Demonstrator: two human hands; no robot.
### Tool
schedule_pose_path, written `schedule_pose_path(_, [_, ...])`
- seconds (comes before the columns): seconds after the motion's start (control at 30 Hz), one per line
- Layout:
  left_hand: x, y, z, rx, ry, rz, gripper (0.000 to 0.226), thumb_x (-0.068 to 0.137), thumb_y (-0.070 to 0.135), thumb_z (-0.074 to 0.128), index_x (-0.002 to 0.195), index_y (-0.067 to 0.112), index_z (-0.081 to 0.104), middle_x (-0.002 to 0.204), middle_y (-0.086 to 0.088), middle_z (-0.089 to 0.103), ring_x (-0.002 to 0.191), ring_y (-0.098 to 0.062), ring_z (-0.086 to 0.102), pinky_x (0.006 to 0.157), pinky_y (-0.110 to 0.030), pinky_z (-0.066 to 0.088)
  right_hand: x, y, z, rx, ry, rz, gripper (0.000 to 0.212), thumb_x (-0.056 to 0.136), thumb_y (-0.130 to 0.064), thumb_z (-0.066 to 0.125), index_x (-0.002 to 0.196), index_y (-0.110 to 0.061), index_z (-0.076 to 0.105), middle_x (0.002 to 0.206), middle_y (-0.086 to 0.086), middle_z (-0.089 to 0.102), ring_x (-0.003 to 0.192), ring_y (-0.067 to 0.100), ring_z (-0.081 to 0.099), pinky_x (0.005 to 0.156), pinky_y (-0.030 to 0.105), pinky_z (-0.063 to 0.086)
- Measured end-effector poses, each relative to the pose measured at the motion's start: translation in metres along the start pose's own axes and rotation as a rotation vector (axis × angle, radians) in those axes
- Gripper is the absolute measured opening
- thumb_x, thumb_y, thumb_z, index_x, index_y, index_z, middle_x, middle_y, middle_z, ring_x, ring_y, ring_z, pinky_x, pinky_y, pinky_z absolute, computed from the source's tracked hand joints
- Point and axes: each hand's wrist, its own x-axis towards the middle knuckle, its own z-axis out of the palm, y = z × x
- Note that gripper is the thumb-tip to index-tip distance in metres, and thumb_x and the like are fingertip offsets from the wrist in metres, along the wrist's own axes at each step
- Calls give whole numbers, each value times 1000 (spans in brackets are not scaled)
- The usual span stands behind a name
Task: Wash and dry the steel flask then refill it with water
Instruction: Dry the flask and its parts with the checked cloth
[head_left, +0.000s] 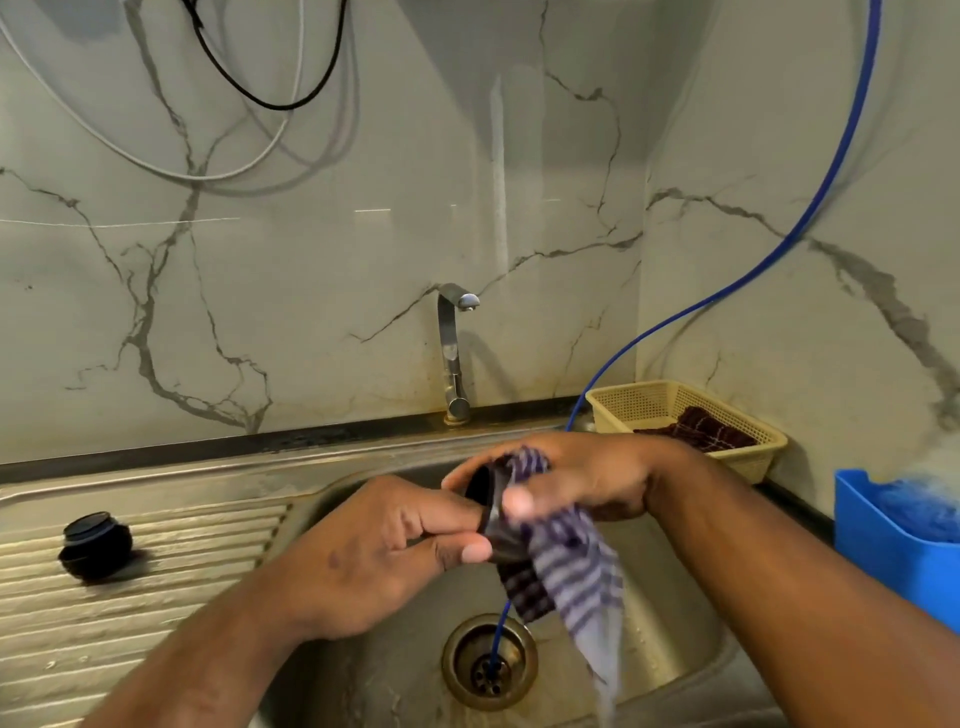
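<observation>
We see a purple-and-white striped cloth (571, 566) and a black cap (485, 499) over the grey steel sink (675, 623), a black lid (96, 545) left of the sink, a cream basket (649, 389) with a maroon checked cloth (701, 428) and a blue tub (883, 535) right of it, and a grey-veined white wall (311, 260) behind it.

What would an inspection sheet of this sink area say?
Surface: steel sink, ribbed drainboard.
Job's things: black lid wiped with striped cloth; black cap on drainboard.
Clutter: basket holding dark cloth; blue tub.
Hands: left hand pinches lid; right hand grips striped cloth.
Cables: blue hose runs into drain; wires on wall.
Surroundings: marble wall; tap, no water running.
</observation>
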Motion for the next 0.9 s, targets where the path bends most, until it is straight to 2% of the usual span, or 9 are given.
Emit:
schedule_pose_path(0.07, [0,-3,-2,-182,162,-68,25,98,30,58,112,23,78,102,4,78,98,-10,72,83,-22,52,5,15,-7,350,87,-18,94,68,-57,87,140,-6,56,127,19,63,113,31,63,99,40,52])
schedule_pose_path(0.17, [4,-11,-4,-654,455,-146,30,95,20,57,114,6,75,114,-12,76,116,-28,68,99,-33,53,16,23,-10,687,330,-103,89,63,-46,95,130,3,63,117,23,68,103,33,68,101,48,52])
schedule_pose_path(0.33, [10,-9,-7,-1144,727,-356,31,88,15,59,112,-3,67,109,-22,75,101,-30,74,93,-41,54,28,10,-4,974,605,-402,60,58,-32,99,103,0,73,107,24,70,96,35,72,92,51,59])
schedule_pose_path(0.37, [10,-8,-6,-1197,759,-381,28,89,13,59,110,-3,66,108,-23,75,98,-30,75,92,-42,53,28,8,-3,961,648,-458,67,55,-32,100,106,0,71,107,25,69,98,36,70,96,53,57])
schedule_pose_path(0.5, [13,-9,-4,-1273,824,-431,24,87,13,61,106,-1,66,108,-23,75,97,-31,74,92,-45,52,29,-6,7,687,750,-510,92,50,-39,101,123,0,59,111,21,69,106,35,68,107,56,49])
schedule_pose_path(0.63, [13,-9,-4,-1194,815,-429,27,99,17,53,109,-2,70,104,-23,75,92,-28,70,90,-42,50,27,-15,23,113,785,-438,74,64,-44,93,126,-33,56,119,-6,70,112,13,68,99,33,54])
schedule_pose_path(0.73, [13,-4,3,-1162,733,-375,28,96,19,56,95,1,77,95,-20,75,84,-24,70,86,-39,50,33,-13,37,-234,825,-394,85,69,-62,85,140,-47,41,142,-21,49,130,0,52,109,28,46])
schedule_pose_path(0.83, [12,-2,7,-1128,674,-355,25,93,18,59,95,-2,74,91,-21,74,78,-24,69,75,-37,51,35,-8,39,-796,825,-486,81,77,-66,76,146,-39,42,159,-18,26,149,3,23,120,30,32])
schedule_pose_path(0.9, [11,-1,5,-1129,636,-345,28,91,18,60,101,-4,72,98,-24,74,82,-27,71,68,-35,54,34,-3,35,-1041,784,-591,74,81,-61,77,143,-29,50,158,-10,34,150,11,27,119,29,33])
